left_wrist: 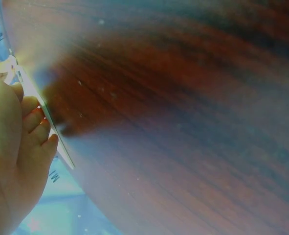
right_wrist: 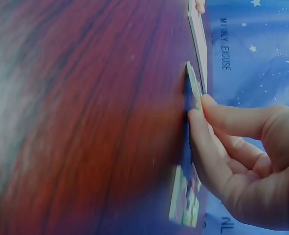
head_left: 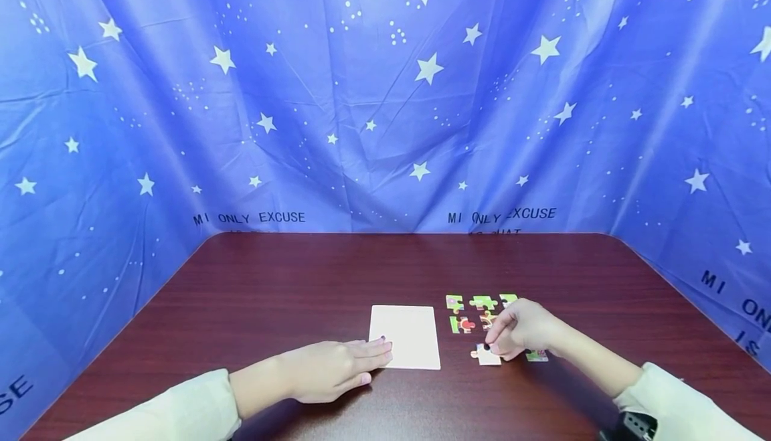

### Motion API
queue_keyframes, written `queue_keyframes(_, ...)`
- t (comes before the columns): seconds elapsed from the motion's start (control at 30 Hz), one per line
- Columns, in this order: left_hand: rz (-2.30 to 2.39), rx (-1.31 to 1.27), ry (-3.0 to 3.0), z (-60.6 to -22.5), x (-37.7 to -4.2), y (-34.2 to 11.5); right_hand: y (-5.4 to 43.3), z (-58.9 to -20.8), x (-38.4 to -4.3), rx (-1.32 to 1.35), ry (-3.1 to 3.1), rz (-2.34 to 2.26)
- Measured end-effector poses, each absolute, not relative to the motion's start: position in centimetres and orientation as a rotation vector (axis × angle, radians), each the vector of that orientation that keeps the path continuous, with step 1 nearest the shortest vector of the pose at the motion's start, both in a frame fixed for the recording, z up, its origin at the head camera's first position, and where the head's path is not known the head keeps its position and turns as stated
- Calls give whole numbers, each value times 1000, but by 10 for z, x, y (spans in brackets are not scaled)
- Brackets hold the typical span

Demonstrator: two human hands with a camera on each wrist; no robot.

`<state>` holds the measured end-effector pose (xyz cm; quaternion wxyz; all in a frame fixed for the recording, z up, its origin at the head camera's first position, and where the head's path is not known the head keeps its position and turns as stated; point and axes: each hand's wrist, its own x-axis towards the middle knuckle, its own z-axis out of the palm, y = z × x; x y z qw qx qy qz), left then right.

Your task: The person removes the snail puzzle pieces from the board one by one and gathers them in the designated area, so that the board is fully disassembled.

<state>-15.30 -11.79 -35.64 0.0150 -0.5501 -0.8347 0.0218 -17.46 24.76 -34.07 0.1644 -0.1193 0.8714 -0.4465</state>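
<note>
A white square board [head_left: 409,337] lies flat near the middle of the table. My left hand [head_left: 328,369] rests on its near left corner, fingers stretched out; the left wrist view shows those fingers lying along the board's edge. To the right of the board, my right hand [head_left: 525,328] pinches a jigsaw puzzle piece [head_left: 486,356] between thumb and forefinger. In the right wrist view that piece [right_wrist: 194,85] appears edge-on, tilted, close over the tabletop. Behind and beneath the right hand sit several more puzzle pieces [head_left: 462,324], some partly hidden by it.
One colourful puzzle piece [head_left: 537,356] lies just under the right wrist. The dark red wooden table [head_left: 271,280] has rounded far corners. A blue curtain [head_left: 361,93] with white stars hangs around its back and sides. The right sleeve has a black device [head_left: 635,425] at the cuff.
</note>
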Motion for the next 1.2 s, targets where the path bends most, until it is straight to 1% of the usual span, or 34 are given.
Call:
queue_keyframes(0.2, 43, -1706, -2647, -354, -151, -118, 256, -337, -170, -351, 2742, -1074)
queue_keyframes(0.4, 31, -1702, -2661, -353, -150, -118, 255, -336, -167, -395, 2873, -962)
queue_keyframes(1.2, 17, -1704, -2631, -355, -151, -118, 251, -338, -163, -484, 2951, -891)
